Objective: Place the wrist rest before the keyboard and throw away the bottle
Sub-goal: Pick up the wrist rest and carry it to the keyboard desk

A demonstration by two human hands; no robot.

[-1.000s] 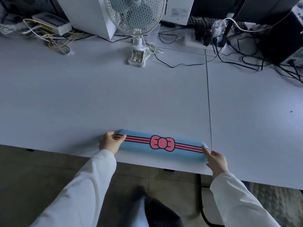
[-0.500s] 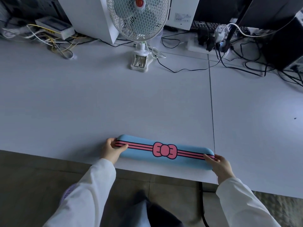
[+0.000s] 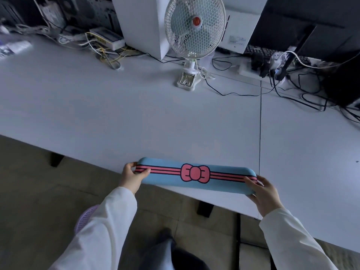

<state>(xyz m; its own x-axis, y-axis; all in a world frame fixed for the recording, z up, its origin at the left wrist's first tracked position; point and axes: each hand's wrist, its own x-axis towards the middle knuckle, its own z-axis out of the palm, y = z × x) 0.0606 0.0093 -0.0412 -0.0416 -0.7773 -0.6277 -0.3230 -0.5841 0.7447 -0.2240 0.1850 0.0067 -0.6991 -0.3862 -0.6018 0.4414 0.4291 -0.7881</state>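
Note:
A long blue wrist rest [image 3: 167, 179] with pink stripes and a pink bow is held over the near edge of the white table [image 3: 116, 117]. My left hand [image 3: 131, 177] grips its left end and my right hand [image 3: 263, 191] grips its right end. A black keyboard [image 3: 259, 52] lies at the far back right, partly hidden behind cables and a monitor base. I see no bottle in this view.
A white clip-on desk fan [image 3: 194, 28] stands at the back centre. Tangled cables and a power strip [image 3: 251, 70] fill the back right; a white box with yellow wires [image 3: 107, 38] is back left. A purple mesh basket [image 3: 85, 219] sits on the floor under my left sleeve.
The wrist rest has lifted slightly at the table's near edge and both hands closed around its ends. The view has tilted up and left, showing more of the table's back.

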